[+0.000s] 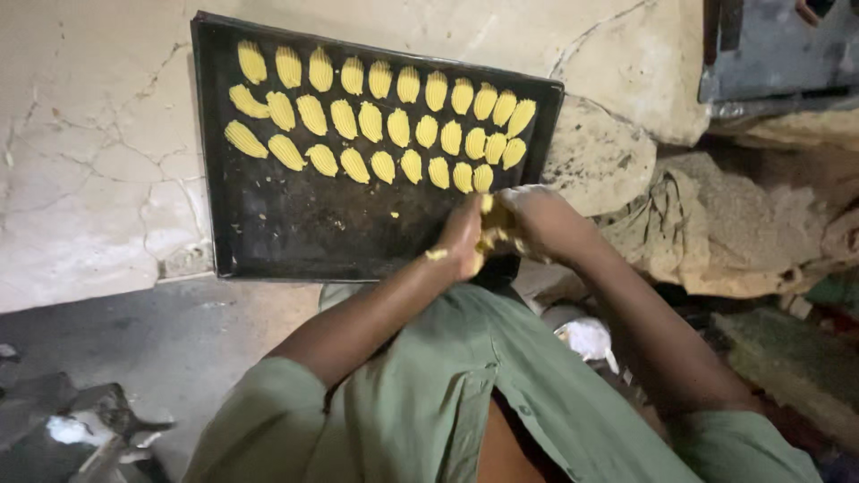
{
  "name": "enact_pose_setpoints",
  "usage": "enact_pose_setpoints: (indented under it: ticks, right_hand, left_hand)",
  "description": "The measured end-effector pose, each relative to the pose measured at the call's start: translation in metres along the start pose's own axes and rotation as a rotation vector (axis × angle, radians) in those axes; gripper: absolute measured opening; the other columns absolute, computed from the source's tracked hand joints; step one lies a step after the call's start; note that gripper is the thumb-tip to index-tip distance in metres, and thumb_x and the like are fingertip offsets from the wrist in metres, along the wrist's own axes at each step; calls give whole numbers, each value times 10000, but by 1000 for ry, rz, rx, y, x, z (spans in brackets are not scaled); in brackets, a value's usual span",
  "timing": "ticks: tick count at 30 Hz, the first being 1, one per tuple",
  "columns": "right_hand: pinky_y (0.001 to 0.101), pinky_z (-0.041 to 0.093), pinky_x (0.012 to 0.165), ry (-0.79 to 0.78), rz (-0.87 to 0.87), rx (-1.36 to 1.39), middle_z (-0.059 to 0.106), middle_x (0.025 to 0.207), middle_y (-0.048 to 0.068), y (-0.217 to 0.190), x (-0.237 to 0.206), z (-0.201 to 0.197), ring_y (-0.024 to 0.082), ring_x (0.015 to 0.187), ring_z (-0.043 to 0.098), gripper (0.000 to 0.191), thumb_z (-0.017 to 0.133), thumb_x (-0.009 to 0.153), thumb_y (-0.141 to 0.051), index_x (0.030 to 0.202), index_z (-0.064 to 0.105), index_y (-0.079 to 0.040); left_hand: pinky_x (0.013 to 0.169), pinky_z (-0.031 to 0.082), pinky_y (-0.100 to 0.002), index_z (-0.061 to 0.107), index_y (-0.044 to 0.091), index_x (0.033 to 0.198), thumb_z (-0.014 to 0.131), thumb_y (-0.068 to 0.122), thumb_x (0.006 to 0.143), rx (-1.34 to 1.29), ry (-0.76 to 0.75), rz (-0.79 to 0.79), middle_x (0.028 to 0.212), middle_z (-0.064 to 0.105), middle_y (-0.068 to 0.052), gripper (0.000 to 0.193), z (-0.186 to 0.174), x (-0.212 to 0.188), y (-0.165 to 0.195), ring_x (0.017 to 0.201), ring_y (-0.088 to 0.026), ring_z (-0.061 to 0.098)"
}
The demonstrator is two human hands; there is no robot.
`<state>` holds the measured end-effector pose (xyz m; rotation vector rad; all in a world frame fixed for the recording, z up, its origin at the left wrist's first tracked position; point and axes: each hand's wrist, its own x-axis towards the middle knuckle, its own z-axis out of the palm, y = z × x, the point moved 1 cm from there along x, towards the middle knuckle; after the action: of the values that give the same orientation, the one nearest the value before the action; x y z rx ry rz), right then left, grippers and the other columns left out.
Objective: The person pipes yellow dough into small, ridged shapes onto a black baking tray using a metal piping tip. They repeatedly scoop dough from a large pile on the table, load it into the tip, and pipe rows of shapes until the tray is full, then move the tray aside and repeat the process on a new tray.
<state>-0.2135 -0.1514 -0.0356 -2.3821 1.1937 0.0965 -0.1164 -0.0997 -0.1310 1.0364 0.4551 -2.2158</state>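
A black baking tray (268,233) lies on a cracked pale surface. Its upper half carries three rows of several ridged, oval yellow dough pieces (371,121); its lower half is bare apart from crumbs. At the tray's lower right edge, my left hand (463,240) and my right hand (535,219) are pressed together around a lump of yellow dough (495,234). Both hands are smeared with dough, and a bit of it sticks to my left wrist. Most of the lump is hidden between my fingers.
Crumpled brown paper or sacking (716,233) is heaped to the right of the tray. A grey metal object (778,45) sits at the top right. Dark floor (134,349) with debris lies at lower left. My green shirt (429,402) fills the bottom.
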Motion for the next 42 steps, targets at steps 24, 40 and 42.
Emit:
enact_pose_setpoints:
  ticks: [24,40,42]
  right_hand:
    - [508,515,634,122,391,-308,661,722,161,11,-8,52,380,706,678,166,691,852,-227,816,638,-73]
    - [412,244,1314,214,-198,880,316,1721,192,-30,-34,-29,281,1601,311,991,719,973,-445,1660,179,22]
    - [417,225,1310,155,-287,924,308,1709,202,-30,-30,-26,289,1595,306,1004,728,978,-450,1646,166,45]
  left_hand:
    - [887,589,-416,570,99,1304,353,506,1079,73,-122,-171,1245,655,-88,513,-4,8,-14,1094,-228,661]
    - [769,560,-323,575,81,1213,482,440,1082,359,-182,874,1035,622,-38,394,4,-39,37,904,-133,623]
    - [780,520,-303,590,58,1212,476,438,1130,526,-57,1039,1025,628,-51,405,-9,-45,43,904,-119,584]
